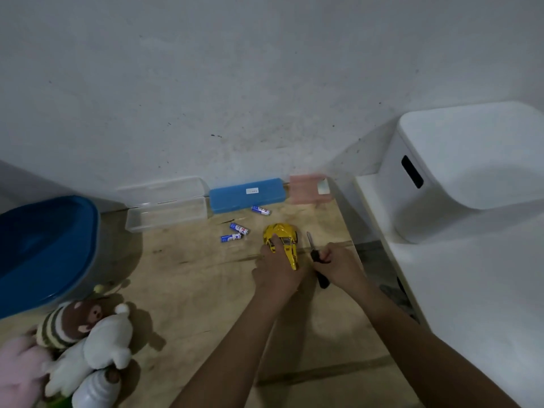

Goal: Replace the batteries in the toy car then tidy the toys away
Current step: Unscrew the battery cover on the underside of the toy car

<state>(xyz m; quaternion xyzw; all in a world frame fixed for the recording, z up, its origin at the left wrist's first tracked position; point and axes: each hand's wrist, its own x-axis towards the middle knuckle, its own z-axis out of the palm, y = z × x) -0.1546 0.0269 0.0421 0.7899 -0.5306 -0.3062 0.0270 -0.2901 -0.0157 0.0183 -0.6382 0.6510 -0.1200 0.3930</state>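
A shiny yellow toy car (283, 237) lies on the wooden floor, and my left hand (275, 270) grips it from the near side, thumb on its body. Just right of the car, my right hand (337, 265) holds a black-handled screwdriver (317, 260) whose metal tip points away from me. Three blue-and-white batteries lie loose on the floor: two side by side (235, 233) left of the car and one (261, 210) further back by the blue case.
An open clear plastic box (167, 214), a blue case (247, 195) and a pink item (309, 189) line the wall. A blue-lidded bin (44, 245) stands left, soft toys (88, 343) at the near left, a white bin (471, 169) on a white shelf at the right.
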